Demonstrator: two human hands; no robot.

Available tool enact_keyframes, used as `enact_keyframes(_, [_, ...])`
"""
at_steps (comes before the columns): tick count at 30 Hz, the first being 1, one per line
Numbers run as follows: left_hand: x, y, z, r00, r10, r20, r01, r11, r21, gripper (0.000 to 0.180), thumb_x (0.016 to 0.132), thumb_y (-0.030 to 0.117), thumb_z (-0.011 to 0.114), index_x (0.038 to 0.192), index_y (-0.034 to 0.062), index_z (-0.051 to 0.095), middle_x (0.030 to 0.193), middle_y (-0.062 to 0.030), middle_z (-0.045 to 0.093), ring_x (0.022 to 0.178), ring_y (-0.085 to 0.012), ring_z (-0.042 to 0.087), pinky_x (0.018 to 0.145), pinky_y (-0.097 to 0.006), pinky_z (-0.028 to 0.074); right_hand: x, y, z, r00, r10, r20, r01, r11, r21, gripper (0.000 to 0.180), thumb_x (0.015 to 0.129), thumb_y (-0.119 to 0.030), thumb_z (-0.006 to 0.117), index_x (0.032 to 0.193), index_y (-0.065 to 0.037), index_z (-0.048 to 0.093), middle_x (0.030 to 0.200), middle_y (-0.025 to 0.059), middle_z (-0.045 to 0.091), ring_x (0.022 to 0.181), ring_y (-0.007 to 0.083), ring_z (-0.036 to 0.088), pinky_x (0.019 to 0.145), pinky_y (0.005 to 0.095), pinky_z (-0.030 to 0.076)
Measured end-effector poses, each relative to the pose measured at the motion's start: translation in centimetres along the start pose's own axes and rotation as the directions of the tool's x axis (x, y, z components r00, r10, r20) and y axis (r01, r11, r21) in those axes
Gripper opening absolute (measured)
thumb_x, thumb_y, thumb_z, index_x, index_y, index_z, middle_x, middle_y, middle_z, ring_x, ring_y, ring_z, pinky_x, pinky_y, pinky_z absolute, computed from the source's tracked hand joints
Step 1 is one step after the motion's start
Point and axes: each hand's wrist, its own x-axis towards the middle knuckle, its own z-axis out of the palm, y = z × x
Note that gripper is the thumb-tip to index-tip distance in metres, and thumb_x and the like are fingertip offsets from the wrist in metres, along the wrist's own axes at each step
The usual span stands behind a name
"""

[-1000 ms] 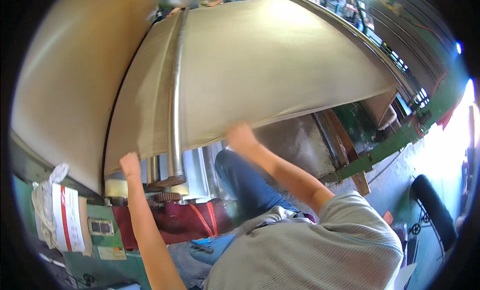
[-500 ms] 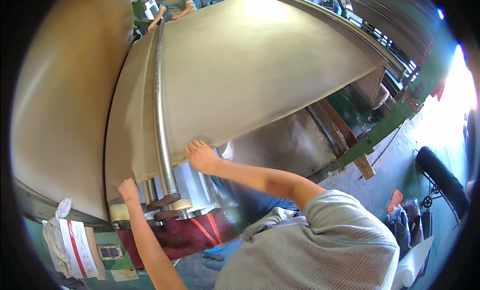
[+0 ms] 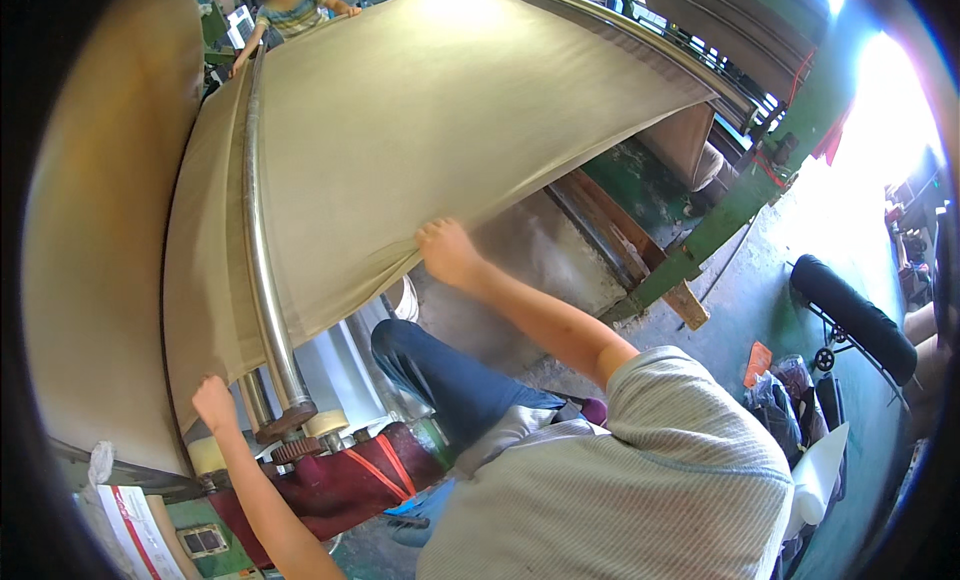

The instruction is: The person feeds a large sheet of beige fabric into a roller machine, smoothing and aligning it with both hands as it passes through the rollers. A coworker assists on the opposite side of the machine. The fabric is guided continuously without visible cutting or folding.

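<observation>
Cloth (image 3: 400, 150), tan, spread wide in front of me, near edge in both hands. Left hand (image 3: 214, 404): fingers curled shut, holding the edge at its left end, near the metal bar (image 3: 262, 240). Right hand (image 3: 448, 252): closed on the same edge, farther right, well apart from the left; small folds run to my grip. Bar lies along the cloth, pointing away from me. Under its near end, a gear (image 3: 297, 450); beside that, a dark red cover (image 3: 315, 500) with red strips (image 3: 396, 467) across it. Worker (image 3: 295, 15) at the cloth's far side. Black roll (image 3: 853, 320) off to my right.
</observation>
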Motion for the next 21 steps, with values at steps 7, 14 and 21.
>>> enact_keyframes(7, [-0.9, -2.1, 3.5, 0.964, -0.113, 0.240, 0.104, 0.993, 0.048, 0.019, 0.081, 0.008, 0.052, 0.076, 0.0070, 0.070, 0.079, -0.0136, 0.067, 0.070, -0.0268, 0.067, 0.058, -0.034, 0.053, 0.5, -5.3, 0.8, 0.997, -0.078, 0.028, 0.076, 0.995, 0.057, 0.012, 0.071, -0.013, 0.052, 0.077, -0.004, 0.056, 0.076, 0.0097, 0.058, 0.079, 0.0253, 0.056, 0.071, 0.0349, 0.042])
enact_keyframes(14, [-1.1, -1.4, 1.0, 0.945, -0.249, 0.214, 0.239, 0.968, 0.071, 0.019, 0.080, 0.008, 0.052, 0.072, 0.0093, 0.069, 0.073, -0.0111, 0.067, 0.068, -0.0252, 0.067, 0.056, -0.033, 0.053, 0.0, -9.2, 2.0, 0.988, -0.141, 0.068, 0.136, 0.988, 0.066, 0.012, 0.072, -0.012, 0.053, 0.080, -0.004, 0.055, 0.077, 0.0103, 0.057, 0.079, 0.0249, 0.057, 0.071, 0.0339, 0.043])
enact_keyframes(21, [-0.1, 0.3, 1.1, 0.996, -0.013, 0.085, 0.015, 1.000, -0.017, 0.020, 0.079, 0.009, 0.052, 0.070, 0.0113, 0.070, 0.073, -0.0098, 0.067, 0.068, -0.0239, 0.067, 0.055, -0.033, 0.052, 1.5, -13.0, 2.8, 0.978, -0.189, 0.087, 0.183, 0.980, 0.073, 0.013, 0.073, -0.013, 0.052, 0.081, -0.004, 0.055, 0.080, 0.0119, 0.058, 0.081, 0.0262, 0.057, 0.074, 0.0367, 0.043])
